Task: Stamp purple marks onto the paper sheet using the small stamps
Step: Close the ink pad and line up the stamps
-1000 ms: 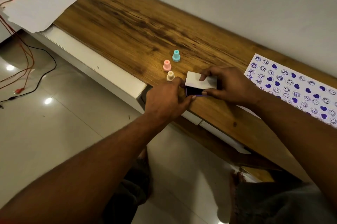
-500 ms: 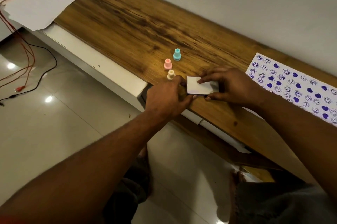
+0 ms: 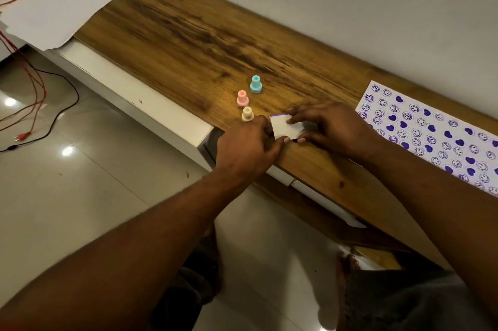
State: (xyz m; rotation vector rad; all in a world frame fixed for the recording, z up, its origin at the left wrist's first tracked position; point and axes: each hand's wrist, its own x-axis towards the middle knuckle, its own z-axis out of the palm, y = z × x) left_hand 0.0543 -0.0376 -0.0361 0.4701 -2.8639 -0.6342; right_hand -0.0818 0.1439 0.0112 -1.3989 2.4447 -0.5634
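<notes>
Here the left hand [image 3: 246, 149] and right hand [image 3: 335, 128] pinch the white-lidded ink pad [image 3: 286, 129] with curled fingers. The cream stamp [image 3: 247, 114] stands just beside.

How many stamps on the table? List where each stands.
3. The teal stamp farthest back, the pink stamp in front of it, the cream stamp nearest, beside the left hand. Another could be hidden.

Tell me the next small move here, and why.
Probably press the ink pad lid fully shut and let go: the left hand and right hand hold it, its lid, raised a second ago, now lies flat, and the paper sheet is already covered in purple marks.
</notes>
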